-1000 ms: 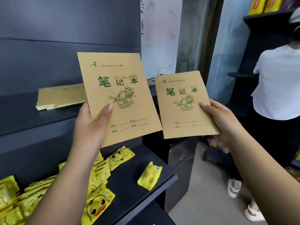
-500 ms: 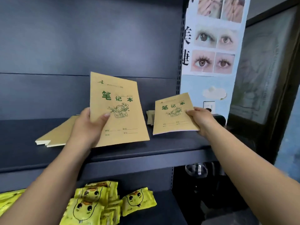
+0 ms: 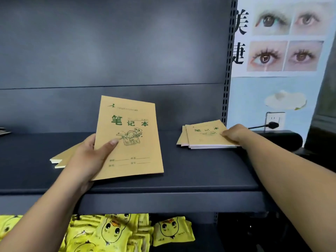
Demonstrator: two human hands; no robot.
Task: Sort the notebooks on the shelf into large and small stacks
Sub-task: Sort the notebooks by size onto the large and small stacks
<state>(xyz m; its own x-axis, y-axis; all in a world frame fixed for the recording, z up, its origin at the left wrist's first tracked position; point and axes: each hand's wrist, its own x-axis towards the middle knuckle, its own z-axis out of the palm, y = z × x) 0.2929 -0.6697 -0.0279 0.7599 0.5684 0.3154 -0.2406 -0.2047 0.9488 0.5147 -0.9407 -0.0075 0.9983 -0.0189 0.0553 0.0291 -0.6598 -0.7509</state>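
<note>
Shelf (image 3: 200, 171), notebook (image 3: 127, 137) titled 笔记本

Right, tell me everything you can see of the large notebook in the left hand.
The large notebook has a tan, kraft-paper-looking cover printed in green: three big characters, a small logo at top, a cartoon drawing in the middle and blank form lines below. It is closed, front cover facing the camera, tilted and held above the dark shelf. The left hand grips its lower left edge, thumb across the cover. Behind the hand lie more large notebooks.
</note>
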